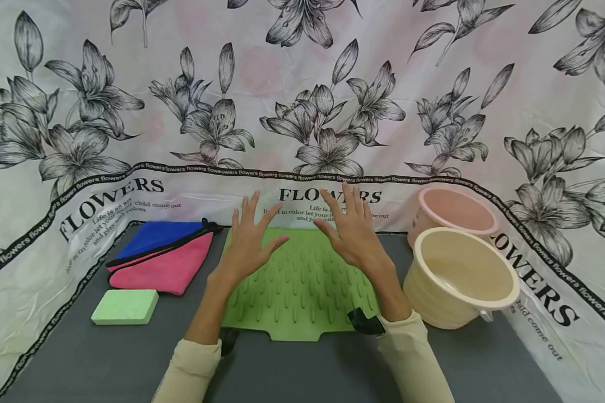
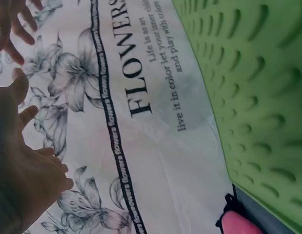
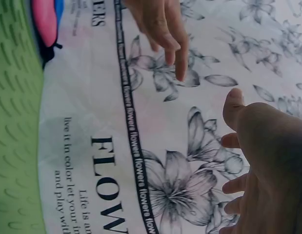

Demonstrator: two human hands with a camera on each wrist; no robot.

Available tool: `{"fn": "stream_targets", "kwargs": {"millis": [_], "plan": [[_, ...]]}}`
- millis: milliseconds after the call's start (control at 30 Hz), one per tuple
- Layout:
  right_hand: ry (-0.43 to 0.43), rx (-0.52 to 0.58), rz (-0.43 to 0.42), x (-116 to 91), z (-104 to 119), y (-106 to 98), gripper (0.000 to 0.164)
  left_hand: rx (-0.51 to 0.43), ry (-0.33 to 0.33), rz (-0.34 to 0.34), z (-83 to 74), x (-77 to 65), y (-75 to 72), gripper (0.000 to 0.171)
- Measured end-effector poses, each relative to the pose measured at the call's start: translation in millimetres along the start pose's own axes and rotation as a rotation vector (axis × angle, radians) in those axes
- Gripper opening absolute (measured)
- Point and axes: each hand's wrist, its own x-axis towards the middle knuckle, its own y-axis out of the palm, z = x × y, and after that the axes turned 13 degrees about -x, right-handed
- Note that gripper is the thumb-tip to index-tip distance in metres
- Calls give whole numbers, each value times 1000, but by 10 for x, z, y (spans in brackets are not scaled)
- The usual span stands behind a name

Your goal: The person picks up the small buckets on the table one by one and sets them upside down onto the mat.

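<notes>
Both hands are raised above a green ridged washboard (image 1: 302, 291) that lies on the grey table. The left hand (image 1: 249, 246) has its fingers spread and holds nothing; it also shows at the lower left of the left wrist view. Fingers apart, the right hand (image 1: 352, 232) hovers over the board's right half, likewise holding nothing. In the right wrist view the right hand (image 3: 268, 161) is at the right edge, and the left hand (image 3: 163, 29) appears at the top. Neither hand touches anything.
On the left lie a folded blue and pink cloth (image 1: 168, 254) with black edging and a light green sponge (image 1: 125, 307). A cream bucket (image 1: 448, 302) stands at the right, with a pink bucket (image 1: 418, 218) behind it. A flower-printed sheet (image 1: 262, 140) hangs behind the table.
</notes>
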Motion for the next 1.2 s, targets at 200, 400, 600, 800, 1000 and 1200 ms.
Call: {"fn": "stream_targets", "kwargs": {"millis": [200,400,600,800,1000,1200], "plan": [[11,32,-58,-77,-6,-144,66,-132,25,-24,-126,131,103,68],[41,64,-116,-164,-137,-223,62,-227,24,-3,-258,190,230,65],[112,34,-158,-334,-318,-332,60,-316,17,50,-358,183,452,65],[154,-17,-167,-549,-423,-523,61,-374,-7,185,-425,128,731,68],[197,-11,-101,-788,-600,-683,62,-476,27,305,-586,65,1014,71],[261,-33,189,-914,-783,-765,77,-463,58,436,-805,-45,1246,70]]}}
